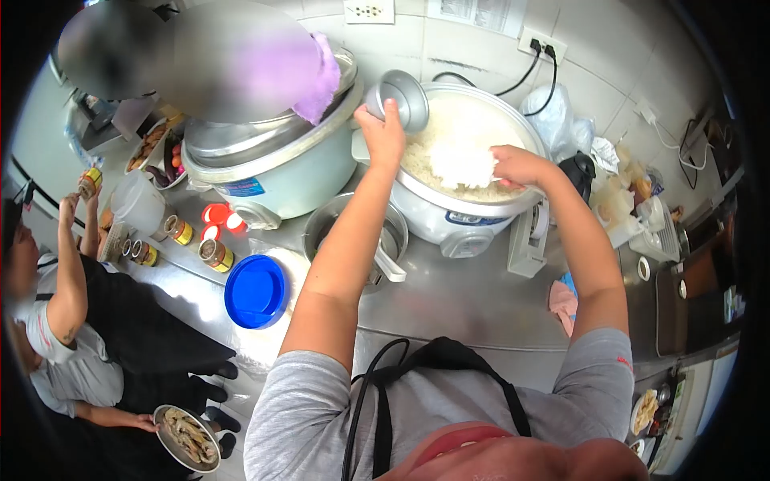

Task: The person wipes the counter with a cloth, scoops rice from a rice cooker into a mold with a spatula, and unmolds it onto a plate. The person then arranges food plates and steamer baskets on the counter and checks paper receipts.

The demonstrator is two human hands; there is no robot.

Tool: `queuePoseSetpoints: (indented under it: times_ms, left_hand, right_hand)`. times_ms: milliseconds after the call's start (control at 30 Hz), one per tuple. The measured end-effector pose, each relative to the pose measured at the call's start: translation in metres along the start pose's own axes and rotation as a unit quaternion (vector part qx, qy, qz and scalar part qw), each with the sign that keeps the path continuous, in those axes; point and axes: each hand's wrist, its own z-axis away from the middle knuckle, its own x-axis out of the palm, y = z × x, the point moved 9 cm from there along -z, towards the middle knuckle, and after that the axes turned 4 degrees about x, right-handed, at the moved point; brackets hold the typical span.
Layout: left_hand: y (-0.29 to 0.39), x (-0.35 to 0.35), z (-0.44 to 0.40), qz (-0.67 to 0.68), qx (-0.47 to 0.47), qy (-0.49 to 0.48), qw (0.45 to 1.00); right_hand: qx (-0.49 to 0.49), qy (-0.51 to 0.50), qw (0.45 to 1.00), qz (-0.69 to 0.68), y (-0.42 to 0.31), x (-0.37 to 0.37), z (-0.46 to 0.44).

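Your left grip (382, 132) is closed around a metal bowl (401, 100), held up over the left edge of the rice cooker (425, 207). The bowl is tipped over, its axis slanting, with one round end turned toward the rice (457, 120); you cannot tell here whether that end is mouth or base. Your right grip (520, 167) is down at the rice, fingers bent beside a glaring white patch; glare hides whether they clasp a scoop. Below, the steel table (473, 301) carries a saucepan (395, 234), its handle toward you, with a blue lid (256, 291) and jars (216, 254) to its left. Behind is a tiled wall (461, 48) with plugged-in cords (553, 88). On your left, a co-worker (84, 377) holds up a jar (90, 181) and a plate of food (161, 433).
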Motion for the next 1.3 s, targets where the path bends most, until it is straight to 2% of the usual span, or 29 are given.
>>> queuePoseSetpoints:
  times_ms: [100,133,200,233,333,400,433,500,533,567,600,667,767,933,967,1033,1100,1300]
  left_hand:
    - [-0.014,0.015,-0.001,-0.058,-0.043,-0.037,0.997]
    - [-0.023,0.024,0.0,-0.077,-0.063,-0.054,0.994]
    - [-0.06,0.052,0.023,0.087,-0.251,-0.111,0.958]
    - [-0.072,0.066,0.036,0.168,-0.339,-0.137,0.916]
    - [-0.068,0.072,0.039,0.229,-0.364,-0.15,0.891]
    - [-0.073,0.069,0.034,0.218,-0.35,-0.129,0.902]
    - [-0.077,0.067,0.032,0.212,-0.344,-0.116,0.907]
    - [-0.079,0.059,0.026,0.085,-0.29,-0.081,0.95]
    - [-0.08,0.049,0.02,0.015,-0.26,-0.05,0.964]
    - [-0.062,0.041,0.016,-0.068,-0.213,-0.056,0.973]
    - [-0.053,0.039,0.015,-0.069,-0.177,-0.035,0.981]
    - [-0.052,0.043,0.017,-0.037,-0.213,-0.07,0.974]
    - [-0.048,0.045,0.018,0.05,-0.206,-0.066,0.975]
    - [-0.05,0.045,0.021,0.133,-0.223,-0.011,0.966]
    - [-0.051,0.045,0.022,0.142,-0.231,-0.016,0.962]
    - [-0.05,0.046,0.023,0.163,-0.243,-0.029,0.956]
    - [-0.046,0.044,0.023,0.157,-0.239,-0.027,0.958]
    - [-0.049,0.043,0.019,0.1,-0.233,-0.024,0.967]
  right_hand:
    - [-0.029,0.078,0.978,-0.194,-0.007,-0.032,0.006]
    - [-0.043,0.134,0.969,-0.202,-0.013,-0.042,0.004]
    - [-0.068,0.244,0.942,-0.219,-0.025,-0.051,-0.004]
    - [-0.058,0.326,0.939,-0.098,-0.035,-0.053,-0.006]
    - [0.014,0.357,0.929,0.101,-0.057,-0.038,-0.009]
    - [0.018,0.417,0.903,0.106,-0.053,-0.051,-0.005]
    - [0.044,0.415,0.901,0.123,-0.047,-0.058,-0.007]
    - [0.08,0.397,0.891,0.204,-0.027,-0.072,-0.026]
    - [0.08,0.378,0.883,0.267,-0.012,-0.076,-0.051]
    - [0.05,0.401,0.867,0.29,-0.002,-0.078,-0.066]
    - [0.05,0.393,0.858,0.327,0.008,-0.079,-0.086]
    - [0.048,0.382,0.84,0.381,0.003,-0.076,-0.101]
    - [0.028,0.357,0.823,0.441,0.003,-0.079,-0.128]
    - [0.005,0.288,0.846,0.448,-0.04,-0.042,-0.102]
    - [0.017,0.325,0.849,0.415,-0.046,-0.035,-0.093]
    - [-0.054,0.284,0.843,0.455,-0.043,-0.018,-0.103]
    - [-0.103,0.253,0.837,0.475,-0.049,-0.005,-0.097]
    - [-0.155,0.203,0.855,0.452,-0.054,0.017,-0.062]
